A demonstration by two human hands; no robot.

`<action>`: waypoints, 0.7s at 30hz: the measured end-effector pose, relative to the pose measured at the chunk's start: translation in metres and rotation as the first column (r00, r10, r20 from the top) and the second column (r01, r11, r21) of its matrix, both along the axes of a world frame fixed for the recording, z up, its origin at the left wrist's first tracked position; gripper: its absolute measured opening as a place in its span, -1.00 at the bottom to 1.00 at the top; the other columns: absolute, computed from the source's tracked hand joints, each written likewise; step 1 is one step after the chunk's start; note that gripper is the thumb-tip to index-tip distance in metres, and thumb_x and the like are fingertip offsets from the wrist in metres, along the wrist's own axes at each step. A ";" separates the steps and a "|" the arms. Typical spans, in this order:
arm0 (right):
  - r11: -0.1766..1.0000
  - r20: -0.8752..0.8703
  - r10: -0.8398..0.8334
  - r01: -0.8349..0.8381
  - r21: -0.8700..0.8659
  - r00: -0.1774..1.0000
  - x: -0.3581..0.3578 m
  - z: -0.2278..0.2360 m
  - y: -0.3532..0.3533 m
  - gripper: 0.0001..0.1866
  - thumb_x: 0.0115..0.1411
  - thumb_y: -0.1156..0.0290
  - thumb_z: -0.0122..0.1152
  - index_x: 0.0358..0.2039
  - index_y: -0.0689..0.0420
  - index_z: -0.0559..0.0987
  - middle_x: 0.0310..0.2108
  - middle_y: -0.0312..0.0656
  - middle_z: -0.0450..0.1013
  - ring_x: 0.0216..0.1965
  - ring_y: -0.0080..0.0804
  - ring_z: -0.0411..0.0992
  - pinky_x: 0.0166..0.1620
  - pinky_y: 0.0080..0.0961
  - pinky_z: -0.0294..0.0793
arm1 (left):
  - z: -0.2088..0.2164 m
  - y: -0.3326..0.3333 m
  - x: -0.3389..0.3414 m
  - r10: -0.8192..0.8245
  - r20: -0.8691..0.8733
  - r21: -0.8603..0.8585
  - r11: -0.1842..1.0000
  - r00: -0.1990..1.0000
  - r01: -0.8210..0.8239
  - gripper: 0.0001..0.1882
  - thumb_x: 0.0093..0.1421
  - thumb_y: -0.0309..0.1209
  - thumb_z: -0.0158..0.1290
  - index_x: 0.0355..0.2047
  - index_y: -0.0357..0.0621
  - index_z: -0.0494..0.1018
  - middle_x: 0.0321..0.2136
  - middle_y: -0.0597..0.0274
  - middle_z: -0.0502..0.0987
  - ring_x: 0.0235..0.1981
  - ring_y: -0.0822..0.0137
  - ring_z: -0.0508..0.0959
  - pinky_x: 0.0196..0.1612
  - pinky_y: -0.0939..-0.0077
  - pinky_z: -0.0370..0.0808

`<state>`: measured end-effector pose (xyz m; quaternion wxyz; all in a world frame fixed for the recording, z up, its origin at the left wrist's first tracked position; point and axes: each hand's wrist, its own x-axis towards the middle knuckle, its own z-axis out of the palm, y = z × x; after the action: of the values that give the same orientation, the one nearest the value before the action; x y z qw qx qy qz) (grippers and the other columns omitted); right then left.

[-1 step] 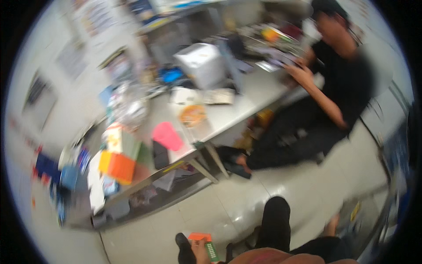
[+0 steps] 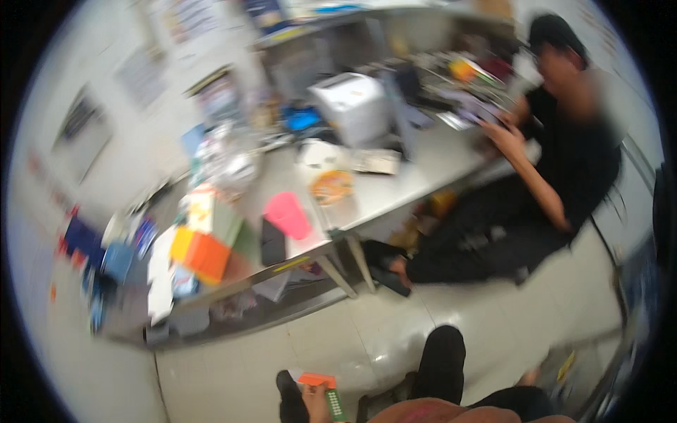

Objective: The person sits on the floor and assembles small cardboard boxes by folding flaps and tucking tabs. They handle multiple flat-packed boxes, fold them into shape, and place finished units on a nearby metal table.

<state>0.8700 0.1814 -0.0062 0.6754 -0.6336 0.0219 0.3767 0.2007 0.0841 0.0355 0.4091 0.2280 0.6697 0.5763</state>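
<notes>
From my end, an orange-and-green box-shaped packet (image 2: pixel 319 381) sits held in my left hand (image 2: pixel 315 403); my right's state I can't tell. Beyond them, a pale grey table (image 2: pixel 441 168) bears a bright-pink cup-shaped object (image 2: pixel 288 216); rightward, a black-clad person (image 2: pixel 575 158) sits.

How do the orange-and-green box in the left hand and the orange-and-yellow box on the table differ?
Colour: the orange-and-green box has a green side with pale marks, while the orange-and-yellow box pairs orange with yellow.
Support: the orange-and-green box is held in the left hand, while the orange-and-yellow box sits on the table.
Shared: both look box-shaped, and each shows an orange face.
</notes>
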 end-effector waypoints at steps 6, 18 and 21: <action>0.973 -0.233 0.182 -0.142 0.180 0.955 -0.081 -0.023 0.226 -0.37 0.48 -0.29 -0.23 -0.11 0.12 0.37 -0.25 -0.22 0.26 -0.31 -0.41 0.16 -0.24 -0.44 0.18 | 0.071 -0.033 0.061 0.113 0.033 -0.046 0.993 0.993 -0.111 -0.80 0.27 -0.60 0.09 -0.10 -0.24 0.47 -0.26 0.26 0.60 -0.27 0.39 0.60 -0.18 0.48 0.52; 0.803 -0.027 0.305 -0.272 -0.531 0.952 -0.179 -0.138 -0.065 -0.54 0.46 0.15 0.08 -0.15 0.39 0.63 -0.35 -0.02 0.55 -0.33 -0.13 0.51 -0.20 -0.13 0.52 | 0.089 0.028 0.031 -0.066 0.133 0.064 0.996 0.989 0.058 -0.79 0.27 -0.64 0.04 -0.11 -0.15 0.38 -0.39 0.35 0.48 -0.46 0.51 0.49 -0.39 0.55 0.44; 0.783 0.215 0.451 -0.269 -0.561 0.866 -0.167 -0.124 -0.069 -0.64 0.39 0.31 0.13 -0.12 0.43 0.64 -0.22 0.05 0.61 -0.20 -0.07 0.55 -0.06 -0.09 0.53 | 0.075 0.023 0.017 -0.109 0.215 0.092 0.992 0.970 0.091 -0.75 0.26 -0.65 0.02 -0.08 -0.14 0.32 -0.35 0.30 0.50 -0.45 0.48 0.52 -0.39 0.53 0.46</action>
<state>0.7028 0.1120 -0.1306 0.3892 -0.8370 -0.1179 0.3662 0.2174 0.1073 0.1102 0.4995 0.2130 0.5839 0.6035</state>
